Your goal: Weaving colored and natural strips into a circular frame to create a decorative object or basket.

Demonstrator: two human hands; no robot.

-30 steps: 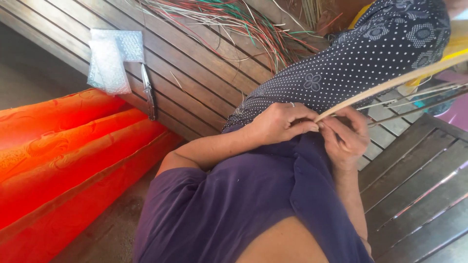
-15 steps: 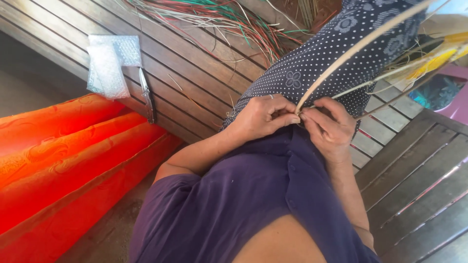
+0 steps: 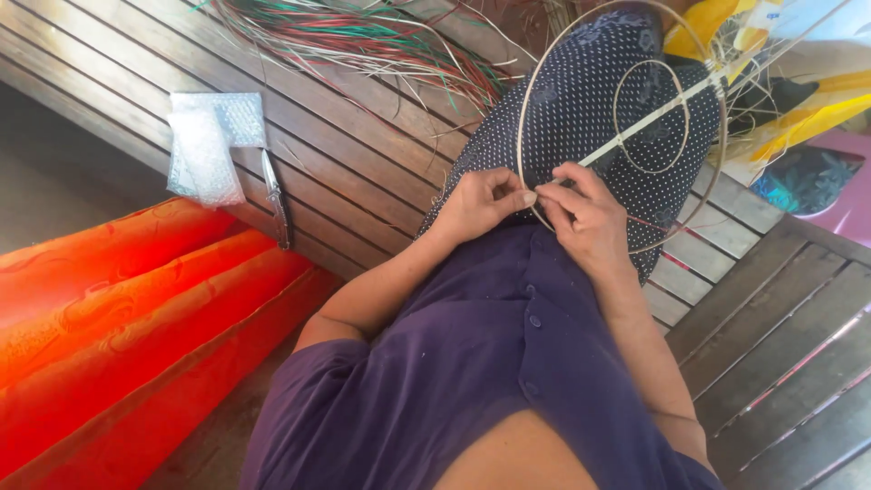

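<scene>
Hands (image 3: 535, 207) on round cane hoop (image 3: 526, 118)

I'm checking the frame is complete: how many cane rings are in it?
2. A large ring pinched by the left hand and right hand at its near edge, and a small ring inside it, on the cross stick. Others may be hidden.

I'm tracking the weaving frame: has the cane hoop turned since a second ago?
Yes. The cane hoop has swung from edge-on to facing up over the dotted skirt.

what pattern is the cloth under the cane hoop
Dark navy with small white dots, on the cloth under the cane hoop; head view.
</scene>
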